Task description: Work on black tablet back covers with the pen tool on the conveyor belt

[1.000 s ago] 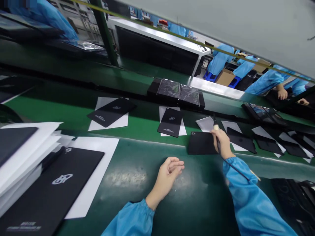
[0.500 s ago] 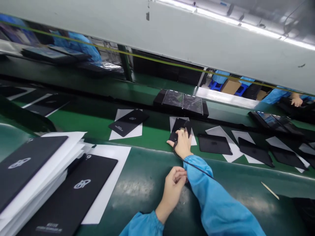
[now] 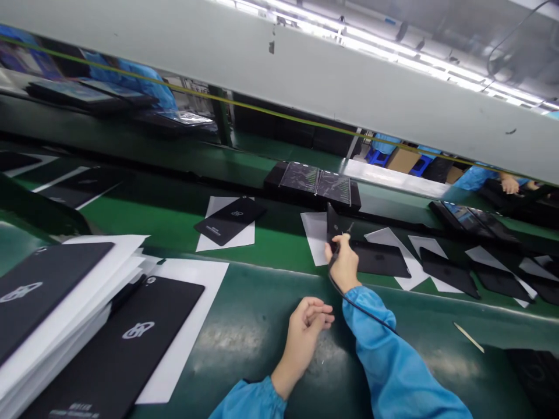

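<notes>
My right hand [image 3: 344,263] grips a black tablet back panel [image 3: 332,224] by its near part, the panel tilted up off the belt. In the same hand is a thin pen-like tool [image 3: 350,227] on a black cable [image 3: 369,311] that runs along my sleeve; its exact kind I cannot make out. A bare white sheet [image 3: 315,235] lies just left of the panel. To the right, another black tablet panel [image 3: 382,259] rests flat, partly behind my hand. My left hand [image 3: 303,329] hovers over the green bench, fingers loosely curled and holding nothing.
A stack of white sheets and black panels [image 3: 56,291] stands at the left, beside a large panel [image 3: 131,337] on paper. Along the green belt [image 3: 144,218] lie more panels on sheets. Behind sits a black box [image 3: 279,180]. A thin wooden stick [image 3: 469,337] lies right. Co-worker's hand [image 3: 509,184] shows behind.
My right hand has moved right and lifted the panel off its white sheet, leaving the sheet bare. The left hand stays nearly in place, now apart from the right sleeve.
</notes>
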The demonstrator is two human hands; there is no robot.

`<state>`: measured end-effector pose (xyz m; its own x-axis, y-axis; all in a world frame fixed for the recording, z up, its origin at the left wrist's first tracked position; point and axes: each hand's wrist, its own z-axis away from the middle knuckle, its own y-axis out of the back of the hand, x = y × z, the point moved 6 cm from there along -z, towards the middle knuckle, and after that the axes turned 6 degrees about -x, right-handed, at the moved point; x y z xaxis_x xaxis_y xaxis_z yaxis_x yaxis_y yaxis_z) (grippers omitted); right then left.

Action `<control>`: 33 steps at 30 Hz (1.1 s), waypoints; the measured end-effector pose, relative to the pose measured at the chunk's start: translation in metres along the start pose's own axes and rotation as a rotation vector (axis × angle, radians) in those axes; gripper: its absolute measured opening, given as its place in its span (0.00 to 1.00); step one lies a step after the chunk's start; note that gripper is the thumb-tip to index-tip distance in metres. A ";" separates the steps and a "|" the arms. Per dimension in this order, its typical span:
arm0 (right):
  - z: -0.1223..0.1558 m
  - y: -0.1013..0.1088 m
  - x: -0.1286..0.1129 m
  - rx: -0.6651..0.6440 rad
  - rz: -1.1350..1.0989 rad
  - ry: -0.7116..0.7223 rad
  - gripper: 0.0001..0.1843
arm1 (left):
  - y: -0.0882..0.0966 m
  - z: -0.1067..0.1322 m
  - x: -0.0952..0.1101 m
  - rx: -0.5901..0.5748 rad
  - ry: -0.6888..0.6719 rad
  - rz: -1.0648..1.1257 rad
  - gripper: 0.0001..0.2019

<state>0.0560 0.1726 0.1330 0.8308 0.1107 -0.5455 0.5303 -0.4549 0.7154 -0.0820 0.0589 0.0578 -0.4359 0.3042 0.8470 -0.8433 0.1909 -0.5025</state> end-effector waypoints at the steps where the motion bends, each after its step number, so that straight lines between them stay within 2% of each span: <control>1: -0.001 0.016 0.007 0.055 -0.030 -0.004 0.12 | 0.001 0.000 0.000 0.003 -0.010 -0.007 0.13; 7: 0.003 0.117 0.064 0.405 -0.158 -0.065 0.11 | 0.004 -0.001 0.011 0.043 -0.094 -0.049 0.15; 9: 0.016 0.141 0.078 0.465 -0.193 -0.084 0.11 | 0.008 -0.001 0.017 0.102 -0.156 -0.055 0.16; 11: 0.036 0.152 0.086 0.462 -0.241 -0.093 0.11 | 0.012 -0.001 0.020 0.158 -0.200 -0.056 0.18; 13: 0.058 0.152 0.088 0.388 -0.308 -0.091 0.11 | 0.012 -0.001 0.020 0.174 -0.205 -0.044 0.21; 17: 0.090 0.138 0.083 0.157 -0.373 -0.091 0.09 | 0.003 -0.002 0.011 0.046 -0.092 0.006 0.20; 19: 0.097 0.139 0.078 0.104 -0.276 -0.042 0.08 | -0.001 -0.001 0.008 0.017 -0.052 0.010 0.17; 23: 0.102 0.158 0.061 0.105 -0.052 0.163 0.11 | -0.005 0.002 0.005 0.020 -0.007 0.014 0.17; 25: 0.106 0.165 0.051 0.064 -0.125 0.217 0.16 | -0.007 0.002 0.003 0.013 0.015 0.020 0.17; 28: 0.116 0.159 0.032 -0.073 -0.325 0.233 0.24 | -0.008 0.003 0.003 0.015 0.028 0.017 0.17; 30: 0.122 0.148 0.025 -0.128 -0.446 0.177 0.25 | -0.008 0.003 0.003 0.019 0.029 0.014 0.16; 33: 0.132 0.126 0.027 -0.122 -0.658 -0.001 0.17 | -0.008 0.004 0.004 0.030 0.031 0.008 0.15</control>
<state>0.1227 0.0018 0.1515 0.3276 0.3299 -0.8854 0.9417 -0.1899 0.2776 -0.0787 0.0548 0.0657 -0.4331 0.3343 0.8371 -0.8490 0.1605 -0.5034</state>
